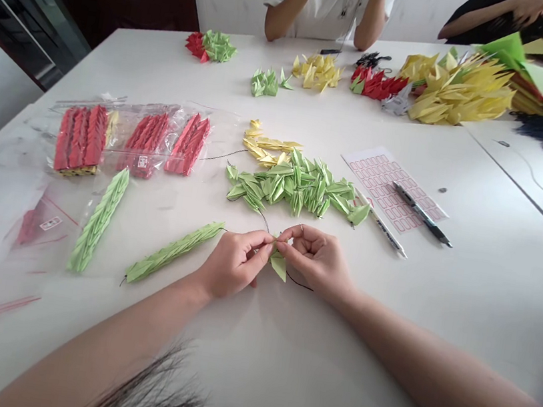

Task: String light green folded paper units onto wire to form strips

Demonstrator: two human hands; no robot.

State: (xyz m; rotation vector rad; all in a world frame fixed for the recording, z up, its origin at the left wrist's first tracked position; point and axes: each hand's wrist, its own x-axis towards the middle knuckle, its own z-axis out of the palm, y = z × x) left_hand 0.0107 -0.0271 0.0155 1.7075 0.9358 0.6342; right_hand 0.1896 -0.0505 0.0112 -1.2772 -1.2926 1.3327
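Observation:
Both my hands meet over the near middle of the white table, pinching a green folded-paper piece [279,265] between them. My left hand [236,259] is closed on its left side, with thumb and forefinger pressed together. Fingertips of my right hand [317,257] grip it from the right. A dark cord [301,284] runs out beneath the right hand, and more cord rises toward a heap of green folded-paper pieces [299,187] just beyond. Left of my left hand lies a woven green paper strand [174,252]. The exact fold between my fingertips is partly hidden.
Clear bags with red folded strands [81,140] lie left, near another green strand [100,220]. A label sheet [381,178], a black pen [421,214] and a white pen [382,226] lie right. Yellow paper pieces [459,92] pile up at the back. Two people sit opposite.

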